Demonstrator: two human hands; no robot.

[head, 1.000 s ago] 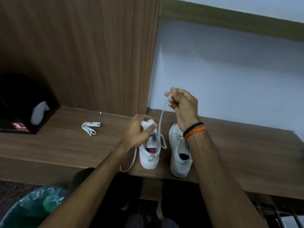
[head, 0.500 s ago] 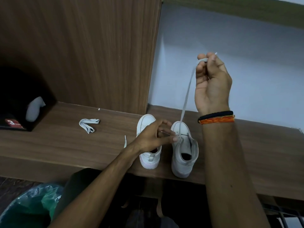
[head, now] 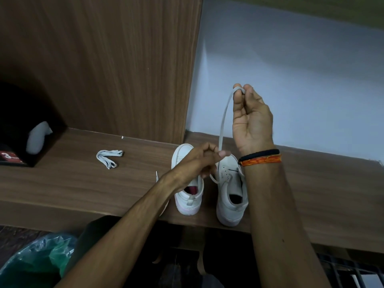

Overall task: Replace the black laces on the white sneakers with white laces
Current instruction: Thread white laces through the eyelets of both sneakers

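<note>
Two white sneakers stand side by side at the front edge of a wooden shelf, the left sneaker (head: 188,201) and the right sneaker (head: 230,196). A white lace (head: 224,119) rises from the right sneaker's eyelets. My right hand (head: 250,119), raised above the shoes, pinches the lace's upper end between thumb and fingertips. My left hand (head: 199,161) pinches the same lace low down, just above the right sneaker's eyelets. A loop of lace shows below that hand. A second white lace (head: 109,157) lies bundled on the shelf to the left.
The wooden shelf (head: 83,183) runs across the view, with a tall wooden panel (head: 114,65) behind and a pale wall to the right. A dark cubby at left holds a black box (head: 12,161) and a white object (head: 38,137). A green plastic bag (head: 35,260) sits below.
My right hand has come down a little and turned, slackening the lace into a curve. My left hand stays at the right sneaker's eyelets, gripping the lace.
</note>
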